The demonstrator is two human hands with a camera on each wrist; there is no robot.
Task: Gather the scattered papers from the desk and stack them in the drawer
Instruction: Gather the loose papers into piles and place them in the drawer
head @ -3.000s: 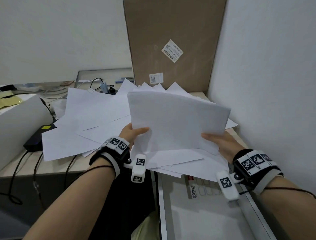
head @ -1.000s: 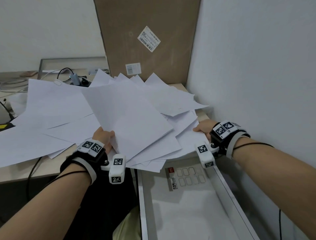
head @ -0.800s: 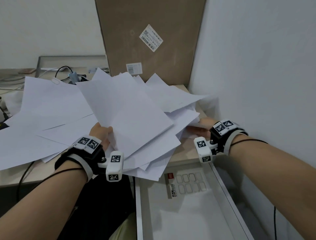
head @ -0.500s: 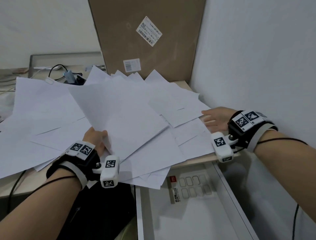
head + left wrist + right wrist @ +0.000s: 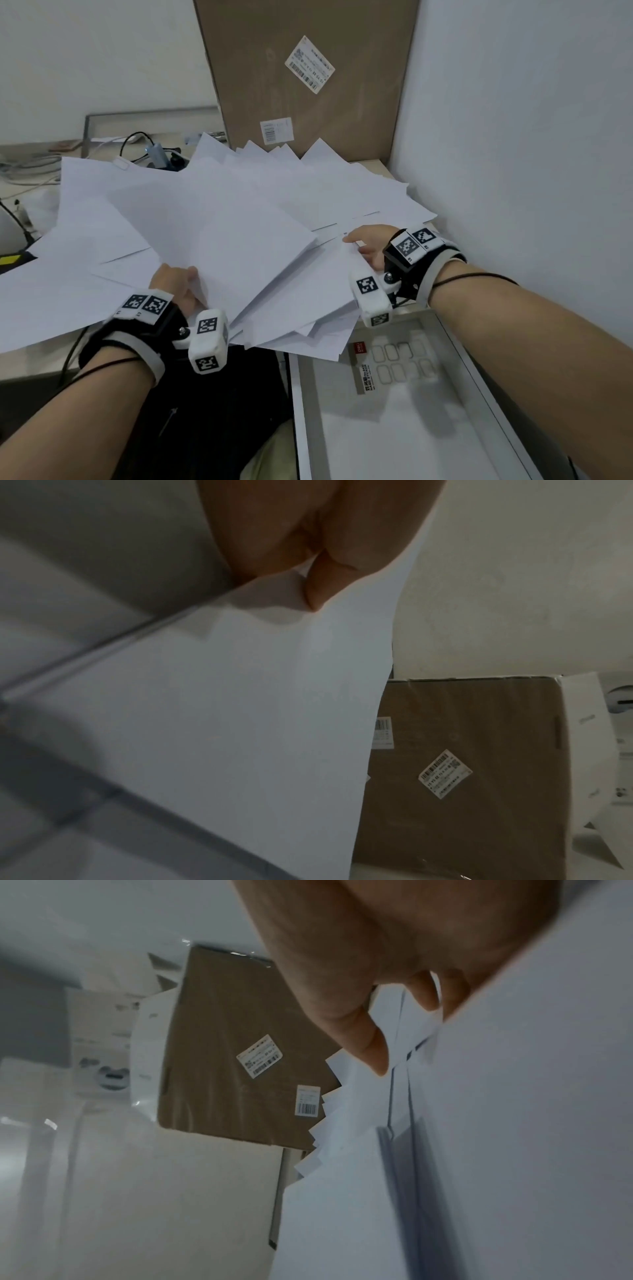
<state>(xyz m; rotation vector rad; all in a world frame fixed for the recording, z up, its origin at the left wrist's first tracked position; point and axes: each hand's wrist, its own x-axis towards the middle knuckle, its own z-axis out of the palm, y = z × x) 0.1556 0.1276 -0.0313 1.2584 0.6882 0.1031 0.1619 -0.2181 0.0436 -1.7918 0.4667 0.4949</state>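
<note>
Many white sheets (image 5: 342, 192) lie fanned over the desk. My left hand (image 5: 176, 284) grips the near left corner of a lifted stack of sheets (image 5: 233, 246); in the left wrist view its thumb (image 5: 325, 569) presses on the top sheet (image 5: 257, 723). My right hand (image 5: 368, 245) is at the right edge of the pile. Its thumb (image 5: 369, 1047) lies on top of loose sheets (image 5: 359, 1123) and its fingers curl under their edge. The white drawer (image 5: 299, 411) stands pulled out below the desk's front edge, under my right forearm.
A label-sticker sheet (image 5: 394, 363) lies at the back of the drawer. A tall cardboard box (image 5: 308, 85) leans at the back against the right wall (image 5: 513, 137). Cables and a plug (image 5: 150, 150) sit behind the papers, and a black device (image 5: 10, 262) at far left.
My right hand let go of the stack, went to the desk's front right corner, then rose onto the pile's right edge and took hold there. My left hand kept the stack and tilted it leftward.
</note>
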